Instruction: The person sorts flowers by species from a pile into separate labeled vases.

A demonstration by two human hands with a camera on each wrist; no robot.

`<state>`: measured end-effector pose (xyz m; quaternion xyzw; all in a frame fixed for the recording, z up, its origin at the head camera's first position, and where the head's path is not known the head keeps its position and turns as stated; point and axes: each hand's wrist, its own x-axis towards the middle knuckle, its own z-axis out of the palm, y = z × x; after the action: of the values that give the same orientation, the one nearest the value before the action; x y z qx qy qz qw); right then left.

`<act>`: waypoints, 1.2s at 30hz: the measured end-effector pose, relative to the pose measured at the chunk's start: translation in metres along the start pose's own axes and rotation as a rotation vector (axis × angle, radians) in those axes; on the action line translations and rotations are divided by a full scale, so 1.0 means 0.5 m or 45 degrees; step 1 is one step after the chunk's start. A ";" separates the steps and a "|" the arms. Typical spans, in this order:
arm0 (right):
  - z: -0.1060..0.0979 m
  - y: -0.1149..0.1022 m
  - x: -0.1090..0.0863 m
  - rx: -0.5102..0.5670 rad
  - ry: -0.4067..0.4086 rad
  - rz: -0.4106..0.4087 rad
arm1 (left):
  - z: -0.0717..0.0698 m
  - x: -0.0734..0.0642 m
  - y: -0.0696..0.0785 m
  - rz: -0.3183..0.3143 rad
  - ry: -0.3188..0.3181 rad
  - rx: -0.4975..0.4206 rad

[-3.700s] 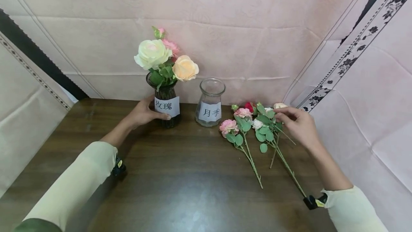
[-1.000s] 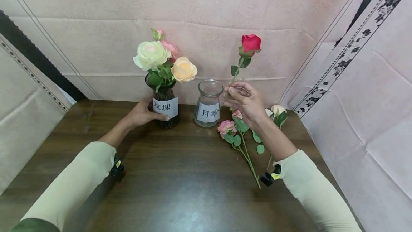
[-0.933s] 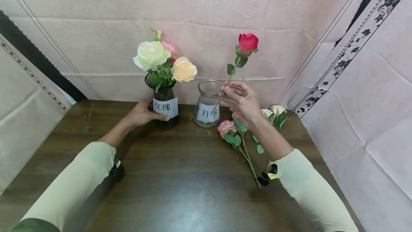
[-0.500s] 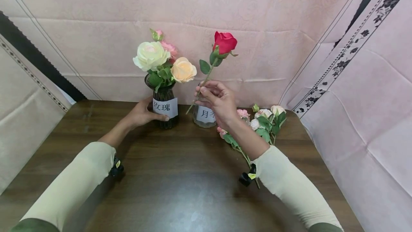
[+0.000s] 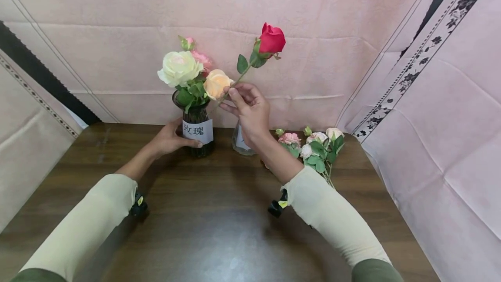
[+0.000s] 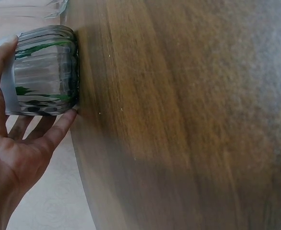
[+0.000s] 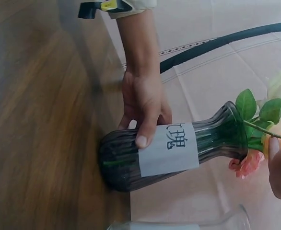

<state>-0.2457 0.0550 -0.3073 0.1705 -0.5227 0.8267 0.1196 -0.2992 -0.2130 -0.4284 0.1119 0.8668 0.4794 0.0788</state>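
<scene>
My left hand (image 5: 168,139) grips the dark ribbed glass vase (image 5: 195,115) low on its side, thumb over the white label. This vase stands upright on the table. In it are a white-green rose (image 5: 180,68), a peach rose (image 5: 217,83) and pink blooms (image 5: 202,61). My right hand (image 5: 252,112) pinches the stem of a red rose (image 5: 272,39) between thumb and fingers. The rose leans with its bloom up to the right. In the right wrist view, the lower end of its stem (image 7: 260,128) is right at the vase's mouth.
A clear glass vase (image 5: 242,146) with a white label stands right of the dark one, partly hidden behind my right hand. Several pink and white flowers (image 5: 289,138) lie on the table's right side, stems partly under my right forearm. A pale cloth wall rises behind the table.
My right hand took the red rose from the pile at the right, lifted it and carried it left past the clear vase to the dark one. My left hand has kept its grip.
</scene>
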 end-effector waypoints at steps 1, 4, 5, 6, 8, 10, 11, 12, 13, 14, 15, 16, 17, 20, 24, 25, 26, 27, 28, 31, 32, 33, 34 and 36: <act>0.004 0.001 0.003 0.007 0.011 -0.013 | 0.000 0.000 0.000 -0.004 -0.001 -0.001; 0.015 0.003 0.013 0.008 0.045 -0.044 | 0.001 0.000 0.002 -0.018 -0.003 0.000; 0.018 0.004 0.016 0.006 0.058 -0.051 | 0.001 -0.001 0.003 -0.022 -0.003 0.001; 0.020 0.005 0.018 0.005 0.071 -0.055 | 0.001 -0.001 0.005 -0.023 -0.004 0.001; 0.025 0.006 0.024 0.006 0.095 -0.060 | 0.000 -0.002 0.007 -0.022 -0.005 -0.001; 0.029 0.008 0.028 0.019 0.117 -0.068 | 0.000 -0.004 0.010 -0.022 -0.004 -0.003; 0.031 0.010 0.029 0.030 0.129 -0.071 | 0.000 -0.005 0.011 -0.018 -0.005 -0.006; 0.033 0.011 0.031 0.038 0.143 -0.076 | 0.000 -0.005 0.011 -0.016 -0.005 -0.009; 0.035 0.014 0.032 0.040 0.157 -0.082 | 0.000 -0.004 0.011 -0.015 -0.006 -0.011; 0.037 0.017 0.032 0.036 0.169 -0.091 | 0.000 -0.004 0.010 -0.016 -0.005 -0.013; 0.038 0.020 0.031 0.024 0.178 -0.102 | 0.000 -0.002 0.008 -0.015 -0.005 -0.015; 0.040 0.024 0.029 -0.001 0.188 -0.112 | 0.001 -0.001 0.007 -0.016 -0.005 -0.017; 0.041 0.028 0.027 -0.029 0.196 -0.124 | 0.001 0.000 0.005 -0.016 -0.004 -0.018; 0.043 0.044 0.015 -0.186 0.192 -0.172 | 0.002 0.004 0.001 -0.021 0.002 -0.016; 0.044 0.064 -0.005 -0.422 0.181 -0.207 | 0.002 0.005 0.000 -0.016 0.006 -0.019; 0.044 0.068 -0.009 -0.464 0.176 -0.211 | 0.002 0.005 0.000 -0.013 0.007 -0.019; 0.045 0.071 -0.012 -0.495 0.174 -0.216 | 0.002 0.005 0.000 -0.009 0.008 -0.020; 0.046 0.073 -0.015 -0.518 0.169 -0.223 | 0.002 0.006 0.000 -0.005 0.007 -0.022; 0.048 0.074 -0.018 -0.532 0.164 -0.236 | 0.002 0.006 0.000 -0.001 0.005 -0.024; 0.053 0.073 -0.020 -0.563 0.153 -0.302 | 0.002 0.007 0.000 0.003 -0.002 -0.027; 0.054 0.071 -0.019 -0.567 0.152 -0.324 | 0.002 0.007 0.000 0.003 -0.003 -0.028; 0.056 0.069 -0.018 -0.568 0.151 -0.345 | 0.002 0.007 0.000 -0.001 -0.004 -0.028; 0.057 0.068 -0.017 -0.569 0.151 -0.359 | 0.002 0.007 0.000 -0.003 -0.004 -0.026; 0.061 0.064 -0.013 -0.566 0.139 -0.372 | 0.001 0.006 0.000 -0.011 -0.001 -0.024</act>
<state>-0.2471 0.0138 -0.3245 0.1688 -0.6540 0.6736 0.3001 -0.3018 -0.2118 -0.4288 0.1077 0.8626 0.4873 0.0823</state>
